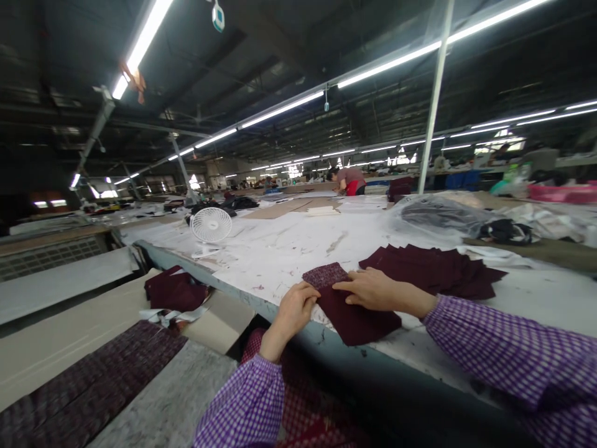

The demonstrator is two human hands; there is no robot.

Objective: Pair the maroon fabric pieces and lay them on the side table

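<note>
A maroon fabric piece lies at the front edge of the white table, one corner reaching over the edge. Along its far end is a speckled maroon-grey fabric strip; whether the two are joined I cannot tell. My left hand pinches the left side of the maroon piece, thumb and fingertips together near the strip. Resting on top, my right hand has its index finger stretched across the cloth and the other fingers loosely bent, gripping nothing. Behind the right hand spreads a fanned stack of maroon fabric pieces.
A small white fan stands on the white table. Lower left, a bench holds folded maroon cloth and long speckled fabric. Clear plastic sheeting lies at right near a pole. A person bends over farther back.
</note>
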